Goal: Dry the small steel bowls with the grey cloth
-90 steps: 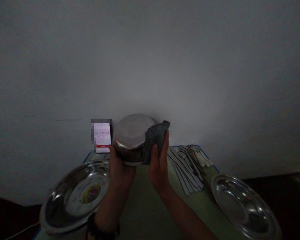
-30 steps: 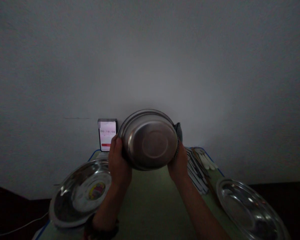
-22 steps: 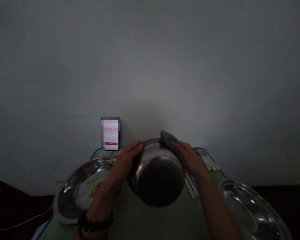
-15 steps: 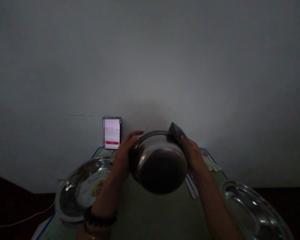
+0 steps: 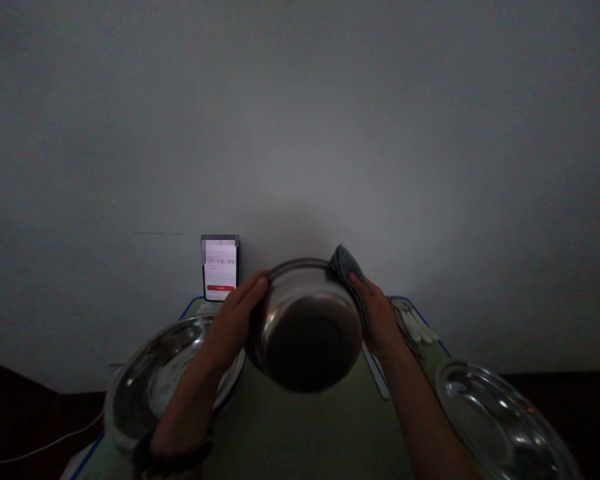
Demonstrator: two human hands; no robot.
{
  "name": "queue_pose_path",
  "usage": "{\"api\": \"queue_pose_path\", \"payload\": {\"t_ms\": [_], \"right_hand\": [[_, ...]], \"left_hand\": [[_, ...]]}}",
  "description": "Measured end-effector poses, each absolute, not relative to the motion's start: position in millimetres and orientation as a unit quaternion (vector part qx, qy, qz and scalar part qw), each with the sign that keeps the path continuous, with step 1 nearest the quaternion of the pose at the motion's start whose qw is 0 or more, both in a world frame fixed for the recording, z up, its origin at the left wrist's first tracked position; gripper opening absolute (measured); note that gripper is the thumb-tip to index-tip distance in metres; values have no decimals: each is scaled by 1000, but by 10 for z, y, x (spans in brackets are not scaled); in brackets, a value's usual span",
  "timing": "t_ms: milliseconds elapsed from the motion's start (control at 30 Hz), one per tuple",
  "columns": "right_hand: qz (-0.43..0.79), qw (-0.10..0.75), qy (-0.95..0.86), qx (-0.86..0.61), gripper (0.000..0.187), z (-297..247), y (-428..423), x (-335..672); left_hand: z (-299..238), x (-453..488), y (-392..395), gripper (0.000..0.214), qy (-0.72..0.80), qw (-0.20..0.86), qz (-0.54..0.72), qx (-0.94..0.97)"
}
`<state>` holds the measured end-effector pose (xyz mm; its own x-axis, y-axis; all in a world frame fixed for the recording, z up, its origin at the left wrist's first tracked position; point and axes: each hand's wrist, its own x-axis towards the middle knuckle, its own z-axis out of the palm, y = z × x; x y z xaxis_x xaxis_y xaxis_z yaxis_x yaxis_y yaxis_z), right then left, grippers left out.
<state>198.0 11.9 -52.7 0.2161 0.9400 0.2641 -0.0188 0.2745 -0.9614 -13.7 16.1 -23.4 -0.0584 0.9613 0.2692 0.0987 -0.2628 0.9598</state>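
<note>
I hold a round steel bowl [image 5: 305, 330] above the table, its underside turned toward me. My left hand [image 5: 233, 323] grips the bowl's left rim with the fingers laid over the edge. My right hand [image 5: 377, 317] presses a dark grey cloth [image 5: 347, 267] against the bowl's right rim, the cloth folded over the edge. The inside of the bowl is hidden from me.
A pale green table [image 5: 290, 433] stands against a white wall. A large steel basin [image 5: 150, 380] sits at the left, a steel plate [image 5: 500, 417] at the right. Cutlery [image 5: 407, 323] lies behind my right hand. A lit phone [image 5: 220, 270] leans on the wall.
The bowl went from side-on, being wiped with the cloth, to bottom facing me, then tipped lower. My hands shifted around the rim; the cloth moved to the top right edge.
</note>
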Motion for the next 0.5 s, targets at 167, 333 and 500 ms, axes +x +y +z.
{"api": "queue_pose_path", "payload": {"t_ms": [167, 333, 500], "right_hand": [[477, 493, -596, -418, 39, -403, -8, 2133], [438, 638, -477, -416, 46, -432, 47, 2065], [392, 740, -344, -425, 54, -522, 155, 1817]], "left_hand": [[-263, -79, 112, 28, 439, 429, 425, 665], [-247, -11, 182, 36, 409, 447, 539, 585], [-241, -84, 245, 34, 426, 440, 617, 495]]}}
